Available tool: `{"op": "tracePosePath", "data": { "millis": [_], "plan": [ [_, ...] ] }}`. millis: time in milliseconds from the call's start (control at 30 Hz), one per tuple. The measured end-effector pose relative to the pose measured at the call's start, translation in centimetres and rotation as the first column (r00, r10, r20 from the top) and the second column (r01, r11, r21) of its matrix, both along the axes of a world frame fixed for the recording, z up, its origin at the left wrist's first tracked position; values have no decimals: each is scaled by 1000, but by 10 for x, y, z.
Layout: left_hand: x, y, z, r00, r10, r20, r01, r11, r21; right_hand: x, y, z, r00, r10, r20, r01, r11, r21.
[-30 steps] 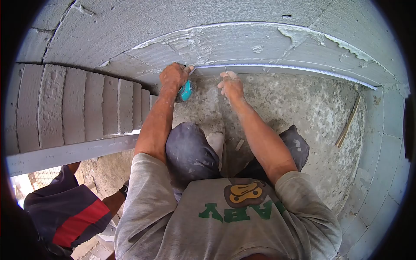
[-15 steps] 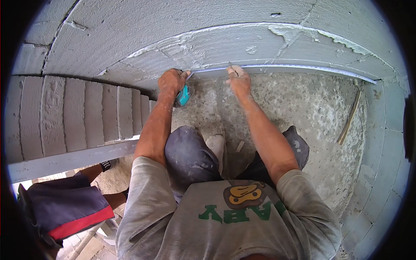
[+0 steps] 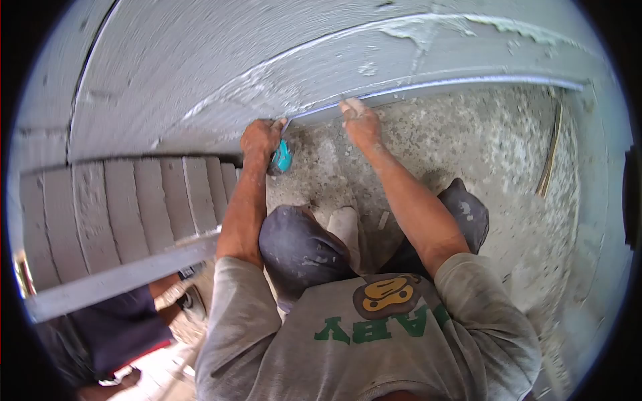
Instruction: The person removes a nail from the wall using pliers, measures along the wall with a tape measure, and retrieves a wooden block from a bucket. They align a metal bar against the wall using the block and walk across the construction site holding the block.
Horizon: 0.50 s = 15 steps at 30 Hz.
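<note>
My left hand is closed on a teal tape measure, low against the block wall. The white tape blade runs out from it along the foot of the wall to the far right corner. My right hand has its fingers pinched together at the wall beside the blade. Whatever lies between its fingertips is too small and blurred to make out.
Grey blocks stand in a row at the left, behind a long grey beam. Another person's legs are beyond the beam. A thin wooden strip lies on the rough concrete floor at the right.
The view has turned and shifted. My right hand moved along the blade, and a thin pointed item that showed at its fingertips no longer shows clearly. The other person's legs shifted behind the beam.
</note>
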<state>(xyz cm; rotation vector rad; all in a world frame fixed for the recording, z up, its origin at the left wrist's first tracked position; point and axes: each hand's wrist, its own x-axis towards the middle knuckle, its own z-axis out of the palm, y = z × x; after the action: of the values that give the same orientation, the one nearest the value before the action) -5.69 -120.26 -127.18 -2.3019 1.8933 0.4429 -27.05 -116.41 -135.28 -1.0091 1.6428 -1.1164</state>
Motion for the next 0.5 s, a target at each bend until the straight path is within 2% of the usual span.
{"op": "tracePosePath", "data": {
  "millis": [67,167,267,367,500],
  "plan": [
    [0,-1,-2,1000,0,-11,0,1000,-9,9,10,2,998,-14,59,16,1000,-26],
    [-3,1,-1,999,43,-6,-43,999,-16,22,24,7,987,136,83,-148,976,161],
    [-4,-4,-6,998,60,30,-60,998,-6,41,29,-6,987,143,78,-155,972,179],
    [0,-5,-10,998,58,36,-58,998,-9,35,28,13,986,158,60,-167,961,222],
    [3,-5,-16,999,-21,36,24,997,-79,47,22,4,992,24,125,-48,980,193]
  ]
}}
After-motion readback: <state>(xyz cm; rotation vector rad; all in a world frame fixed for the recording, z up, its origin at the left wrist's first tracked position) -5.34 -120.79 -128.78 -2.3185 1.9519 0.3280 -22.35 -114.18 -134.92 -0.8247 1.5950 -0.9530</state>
